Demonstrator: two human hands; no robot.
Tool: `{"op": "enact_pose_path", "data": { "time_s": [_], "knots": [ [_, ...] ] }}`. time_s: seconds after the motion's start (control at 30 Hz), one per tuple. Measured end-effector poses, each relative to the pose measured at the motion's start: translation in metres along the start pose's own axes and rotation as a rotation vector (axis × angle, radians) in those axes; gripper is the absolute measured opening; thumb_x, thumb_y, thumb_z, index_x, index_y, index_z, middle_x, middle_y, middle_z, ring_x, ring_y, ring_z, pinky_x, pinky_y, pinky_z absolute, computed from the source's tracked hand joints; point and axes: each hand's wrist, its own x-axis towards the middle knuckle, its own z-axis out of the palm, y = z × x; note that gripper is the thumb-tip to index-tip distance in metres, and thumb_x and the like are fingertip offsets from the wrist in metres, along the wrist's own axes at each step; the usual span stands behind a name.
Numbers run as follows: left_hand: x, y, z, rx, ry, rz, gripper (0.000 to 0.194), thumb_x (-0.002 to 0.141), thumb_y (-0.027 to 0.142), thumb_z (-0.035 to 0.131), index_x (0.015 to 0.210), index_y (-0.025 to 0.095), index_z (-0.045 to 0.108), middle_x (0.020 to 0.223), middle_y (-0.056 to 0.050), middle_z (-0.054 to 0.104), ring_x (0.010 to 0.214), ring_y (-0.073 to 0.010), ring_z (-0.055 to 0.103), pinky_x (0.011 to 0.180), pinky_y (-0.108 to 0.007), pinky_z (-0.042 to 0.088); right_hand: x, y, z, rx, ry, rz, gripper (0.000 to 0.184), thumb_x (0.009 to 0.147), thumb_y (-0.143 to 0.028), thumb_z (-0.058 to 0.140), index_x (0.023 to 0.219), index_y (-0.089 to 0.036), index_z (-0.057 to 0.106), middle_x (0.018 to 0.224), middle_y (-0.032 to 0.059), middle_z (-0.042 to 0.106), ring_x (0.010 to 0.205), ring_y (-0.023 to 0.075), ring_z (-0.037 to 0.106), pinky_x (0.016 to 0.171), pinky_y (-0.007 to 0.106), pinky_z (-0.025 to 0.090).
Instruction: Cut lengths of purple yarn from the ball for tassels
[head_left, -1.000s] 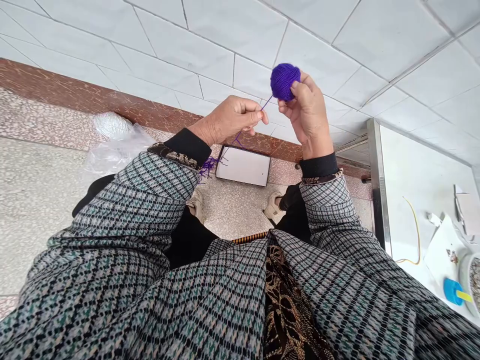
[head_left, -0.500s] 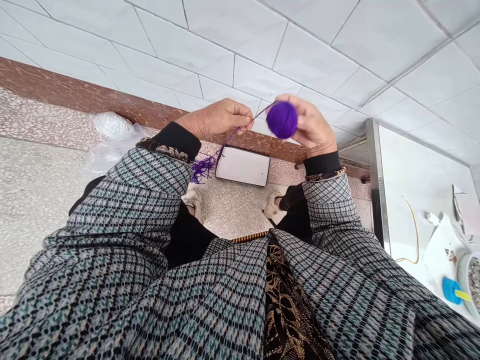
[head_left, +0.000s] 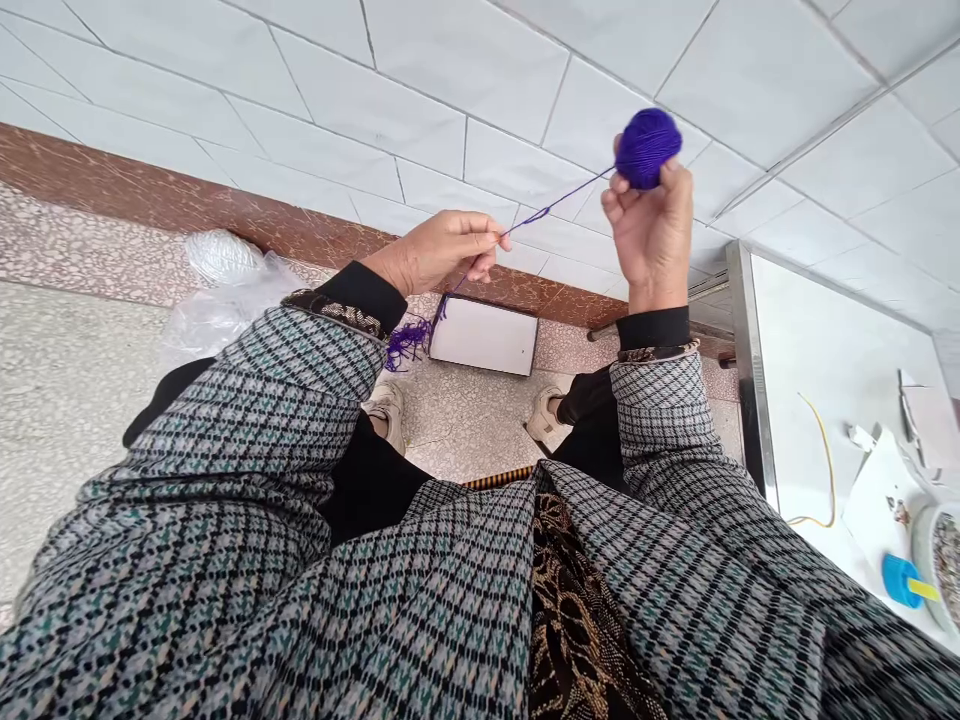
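Observation:
A purple ball of yarn (head_left: 648,150) is held up in the fingertips of my right hand (head_left: 651,225), near the tiled wall. From it a strand of yarn (head_left: 574,196) runs down to the left, with a small loop or twist partway along. My left hand (head_left: 457,245) pinches that strand between thumb and fingers. Below the left hand the strand drops toward a loose purple tangle of yarn (head_left: 409,342) on the floor. Beside the tangle lies a shallow box (head_left: 484,336) with a white inside and dark edges; some yarn hangs over its left edge.
On the floor at left are a white yarn ball (head_left: 223,256) and a clear plastic bag (head_left: 214,318). A white table (head_left: 802,340) at right bears a yellow cord (head_left: 830,460), a blue-capped object (head_left: 900,580) and a bowl (head_left: 926,560). A tiled wall (head_left: 420,90) rises in front.
My right hand has moved up and to the right with the yarn ball, and turned. The strand between my hands is longer and shows a loop. My left hand has stayed nearly in place.

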Motion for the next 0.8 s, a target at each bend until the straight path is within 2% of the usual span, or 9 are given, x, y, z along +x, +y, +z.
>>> {"op": "enact_pose_path", "data": {
  "time_s": [0.17,0.27,0.37,0.47,0.57,0.63,0.7,0.8],
  "knots": [
    [-0.017,-0.014,-0.029,0.108,0.054,-0.049,0.033,0.088,0.041,0.093,0.077,0.020,0.070,0.060,0.001,0.054,0.053,-0.0120,0.050,0.070,-0.030,0.059,0.007,-0.021,-0.027,0.019,0.102,-0.042,0.037,0.068,-0.046,0.077,0.097,-0.038,0.056,0.098,0.0029,0.072,0.118,0.0272,0.050,0.109,0.038,0.050],
    [-0.030,-0.022,-0.049,0.152,0.088,-0.074,0.039,0.084,0.049,0.095,0.075,0.021,0.070,0.062,-0.002,0.058,0.058,-0.0151,0.053,0.067,-0.030,0.054,0.002,-0.029,-0.034,0.149,0.140,-0.053,0.025,0.075,-0.038,0.072,0.094,-0.037,0.058,0.102,0.0034,0.077,0.108,0.0247,0.054,0.100,0.032,0.056],
    [-0.037,-0.025,-0.063,0.187,0.093,-0.115,0.035,0.082,0.052,0.095,0.079,0.022,0.077,0.069,-0.005,0.067,0.068,-0.0185,0.059,0.072,-0.032,0.054,-0.006,-0.046,-0.030,0.383,0.190,-0.055,0.013,0.094,-0.023,0.063,0.096,-0.036,0.063,0.094,0.0027,0.079,0.090,0.0229,0.059,0.085,0.028,0.061],
    [-0.039,-0.022,-0.072,0.235,0.007,-0.147,0.036,0.084,0.056,0.093,0.079,0.023,0.081,0.077,-0.006,0.075,0.079,-0.0202,0.063,0.090,-0.037,0.057,-0.011,-0.072,-0.026,0.721,0.298,-0.030,0.032,0.113,-0.021,0.054,0.090,-0.036,0.071,0.083,0.0022,0.078,0.071,0.0232,0.061,0.069,0.031,0.063],
    [-0.039,-0.017,-0.081,0.273,-0.047,-0.173,0.040,0.085,0.063,0.093,0.083,0.024,0.082,0.084,-0.005,0.081,0.087,-0.0203,0.063,0.102,-0.043,0.055,-0.005,-0.094,-0.036,1.187,0.461,-0.020,0.032,0.112,-0.020,0.063,0.084,-0.028,0.076,0.090,0.0032,0.083,0.053,0.0150,0.058,0.051,0.024,0.057],
    [-0.040,-0.014,-0.088,0.300,-0.038,-0.180,0.043,0.083,0.067,0.093,0.082,0.025,0.081,0.083,-0.004,0.082,0.087,-0.0205,0.063,0.100,-0.043,0.053,0.001,-0.103,-0.050,1.323,0.585,-0.073,0.031,0.108,-0.022,0.070,0.077,-0.023,0.075,0.090,0.0027,0.082,0.046,0.0101,0.059,0.046,0.019,0.053],
    [-0.041,-0.011,-0.094,0.337,-0.021,-0.165,0.044,0.084,0.068,0.092,0.079,0.026,0.080,0.081,-0.004,0.081,0.087,-0.0209,0.063,0.099,-0.043,0.052,0.004,-0.106,-0.065,1.175,0.710,-0.208,0.046,0.112,-0.026,0.066,0.066,-0.024,0.069,0.078,-0.0005,0.074,0.042,0.0099,0.060,0.047,0.020,0.055],
    [-0.045,-0.007,-0.099,0.360,-0.020,-0.150,0.044,0.087,0.068,0.089,0.076,0.026,0.078,0.076,-0.004,0.078,0.084,-0.0197,0.060,0.097,-0.042,0.051,0.003,-0.105,-0.081,0.587,0.930,-0.469,0.062,0.120,-0.022,0.059,0.059,-0.027,0.065,0.069,-0.0044,0.067,0.048,0.0107,0.068,0.060,0.023,0.068]
  ]
}}
